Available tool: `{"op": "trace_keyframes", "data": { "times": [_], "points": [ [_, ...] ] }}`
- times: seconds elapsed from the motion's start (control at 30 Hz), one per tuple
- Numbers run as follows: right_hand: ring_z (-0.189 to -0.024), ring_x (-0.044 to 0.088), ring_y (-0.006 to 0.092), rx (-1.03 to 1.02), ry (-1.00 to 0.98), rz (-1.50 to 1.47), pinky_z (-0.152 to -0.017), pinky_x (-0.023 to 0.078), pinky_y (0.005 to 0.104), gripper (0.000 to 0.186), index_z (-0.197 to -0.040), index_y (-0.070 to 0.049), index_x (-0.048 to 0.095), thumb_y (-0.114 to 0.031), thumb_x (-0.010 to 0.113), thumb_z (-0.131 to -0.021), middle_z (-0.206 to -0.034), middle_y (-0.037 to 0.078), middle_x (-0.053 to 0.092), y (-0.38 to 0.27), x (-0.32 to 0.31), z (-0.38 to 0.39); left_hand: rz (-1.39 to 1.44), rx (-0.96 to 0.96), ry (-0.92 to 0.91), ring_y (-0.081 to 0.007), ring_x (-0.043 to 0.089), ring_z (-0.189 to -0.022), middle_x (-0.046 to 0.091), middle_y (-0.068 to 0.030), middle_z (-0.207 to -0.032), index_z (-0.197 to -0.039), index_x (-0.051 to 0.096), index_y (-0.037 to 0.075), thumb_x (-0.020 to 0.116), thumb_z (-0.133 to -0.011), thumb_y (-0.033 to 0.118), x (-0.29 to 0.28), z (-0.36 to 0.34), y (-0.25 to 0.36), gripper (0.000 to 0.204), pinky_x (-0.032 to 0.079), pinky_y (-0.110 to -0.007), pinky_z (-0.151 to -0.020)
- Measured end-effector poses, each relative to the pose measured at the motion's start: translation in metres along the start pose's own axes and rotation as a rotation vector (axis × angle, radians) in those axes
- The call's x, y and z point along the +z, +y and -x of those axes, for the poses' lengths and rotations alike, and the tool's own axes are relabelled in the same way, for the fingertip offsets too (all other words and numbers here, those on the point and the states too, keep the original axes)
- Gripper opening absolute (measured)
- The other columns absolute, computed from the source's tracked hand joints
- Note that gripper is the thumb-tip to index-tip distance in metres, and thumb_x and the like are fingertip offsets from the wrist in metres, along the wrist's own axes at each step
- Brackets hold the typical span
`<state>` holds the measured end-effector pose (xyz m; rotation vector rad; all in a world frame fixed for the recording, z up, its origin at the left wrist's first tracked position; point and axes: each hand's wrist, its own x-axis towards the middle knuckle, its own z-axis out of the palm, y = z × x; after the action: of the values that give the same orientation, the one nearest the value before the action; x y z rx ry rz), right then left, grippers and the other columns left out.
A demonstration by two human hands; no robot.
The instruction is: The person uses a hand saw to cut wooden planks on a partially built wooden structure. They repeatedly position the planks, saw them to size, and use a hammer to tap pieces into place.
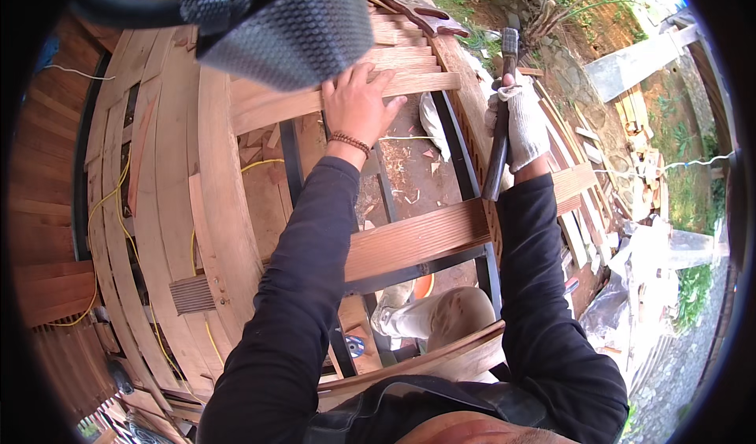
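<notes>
Cap brim (276,27): hanging grey and textured over the upper view, nearest the lens.
Left hand (358,101): lying open, bare, fingers spread, pressing flat on a wooden plank (346,98) (beaded bracelet at the wrist).
Right hand (521,121): wearing a white glove, gripping a hammer (501,105) upright beside the plank's end.
Dark metal frame (461,160): running beneath the boards.

Dark sleeves, white glove (523,121), beaded bracelet (350,142)

A pale wooden plank (346,98) lies flat across a dark metal frame, pressed under a bare palm. A dark-handled hammer (499,121) stands nearly upright, head up, gripped mid-handle.
</notes>
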<state>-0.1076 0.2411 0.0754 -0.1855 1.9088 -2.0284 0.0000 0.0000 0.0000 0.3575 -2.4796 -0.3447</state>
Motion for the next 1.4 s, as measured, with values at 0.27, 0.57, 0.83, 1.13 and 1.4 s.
{"op": "trace_keyframes", "data": {
  "times": [0.27, 0.57, 0.83, 1.13, 1.4],
  "points": [
    [-0.069, 0.065, 0.0313, 0.089, -0.219, -0.299, -0.060, 0.059, 0.0421, 0.046, -0.129, 0.002, 0.050, 0.004, 0.059, -0.084, -0.106, 0.022, 0.064, 0.017, -0.041, -0.004, -0.003, -0.012, -0.085, -0.0245, 0.063, -0.125, 0.071, -0.0028, -0.126, -0.122, 0.077, 0.023, 0.079, -0.087, 0.046, 0.002, -0.001, -0.001, 0.042, 0.038, -0.050, -0.114],
    [-0.064, 0.062, 0.0220, 0.259, -0.310, -0.243, -0.051, 0.057, 0.0343, 0.050, -0.139, 0.000, 0.047, -0.001, 0.055, -0.090, -0.103, 0.018, 0.066, 0.000, -0.045, -0.002, -0.026, 0.037, -0.120, -0.0246, 0.064, -0.123, 0.071, -0.0004, -0.130, -0.126, 0.076, 0.022, 0.077, -0.089, 0.045, 0.005, -0.006, -0.006, 0.044, 0.039, -0.049, -0.114],
    [-0.060, 0.061, 0.0214, 0.316, -0.250, -0.218, -0.049, 0.057, 0.0350, 0.060, -0.151, -0.004, 0.043, -0.003, 0.055, -0.092, -0.102, 0.018, 0.066, -0.004, -0.041, -0.003, -0.020, 0.002, -0.093, -0.0247, 0.064, -0.123, 0.073, -0.0015, -0.126, -0.123, 0.077, 0.019, 0.077, -0.089, 0.045, 0.006, -0.002, -0.017, 0.043, 0.040, -0.050, -0.113],
    [-0.054, 0.059, 0.0219, 0.238, -0.294, -0.036, -0.043, 0.055, 0.0343, 0.065, -0.157, -0.006, 0.036, -0.008, 0.053, -0.095, -0.106, 0.020, 0.066, -0.001, -0.047, 0.002, 0.050, 0.063, 0.022, -0.0234, 0.063, -0.127, 0.073, -0.0016, -0.128, -0.117, 0.078, 0.019, 0.080, -0.085, 0.035, 0.002, -0.001, -0.011, 0.036, 0.038, -0.051, -0.116],
    [-0.058, 0.059, 0.0217, 0.264, -0.242, 0.004, -0.048, 0.055, 0.0351, 0.071, -0.157, -0.006, 0.038, -0.010, 0.058, -0.089, -0.101, 0.017, 0.066, -0.006, -0.038, 0.007, 0.094, -0.026, -0.021, -0.0218, 0.064, -0.127, 0.073, -0.0018, -0.131, -0.116, 0.079, 0.018, 0.080, -0.082, 0.032, 0.007, 0.000, -0.011, 0.038, 0.039, -0.050, -0.117]
  ]
}}
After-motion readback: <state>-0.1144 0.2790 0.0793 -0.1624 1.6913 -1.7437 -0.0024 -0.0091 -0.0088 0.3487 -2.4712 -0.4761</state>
